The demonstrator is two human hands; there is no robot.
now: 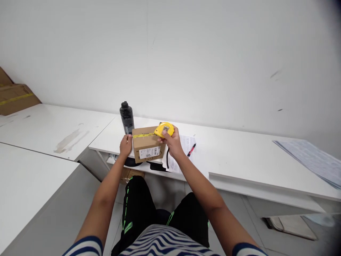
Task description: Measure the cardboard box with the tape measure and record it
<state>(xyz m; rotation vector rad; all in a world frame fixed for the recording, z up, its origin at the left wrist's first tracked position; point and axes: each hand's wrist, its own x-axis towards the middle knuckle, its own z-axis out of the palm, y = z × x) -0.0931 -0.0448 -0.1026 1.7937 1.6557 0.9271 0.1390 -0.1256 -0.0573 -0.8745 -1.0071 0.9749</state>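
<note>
A small brown cardboard box with a white label stands near the front edge of the white table. My right hand grips a yellow tape measure at the box's top right corner. Its yellow blade runs left along the top edge of the box. My left hand is closed at the box's left edge, pinching the end of the blade there.
A black water bottle stands just behind the box. Printed paper with a red pen lies to the right, more sheets at the far right. Another white table and cardboard boxes are at the left.
</note>
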